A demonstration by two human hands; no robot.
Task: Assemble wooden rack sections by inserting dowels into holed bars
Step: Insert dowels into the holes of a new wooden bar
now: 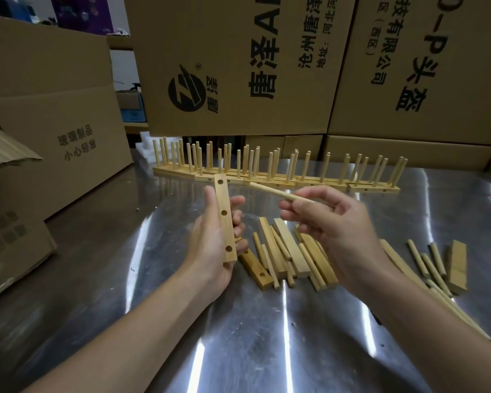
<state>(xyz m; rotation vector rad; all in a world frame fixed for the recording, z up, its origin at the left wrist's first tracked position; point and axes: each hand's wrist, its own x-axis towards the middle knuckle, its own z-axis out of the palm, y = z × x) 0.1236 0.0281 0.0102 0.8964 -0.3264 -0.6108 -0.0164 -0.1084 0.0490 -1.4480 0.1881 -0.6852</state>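
My left hand (210, 248) grips a wooden bar (225, 219) with three empty holes, held upright above the metal table. My right hand (332, 228) pinches a wooden dowel (275, 192) whose free end points left toward the top of the bar, a short gap away. A loose pile of bars and dowels (289, 256) lies on the table below and between my hands. A row of finished rack sections (278, 168) with upright dowels stands across the back of the table.
The shiny metal table (238, 336) reflects light. More dowels and a bar (437, 265) lie at the right. Large cardboard boxes (238, 66) wall the back, and further boxes (48, 137) stand at the left edge.
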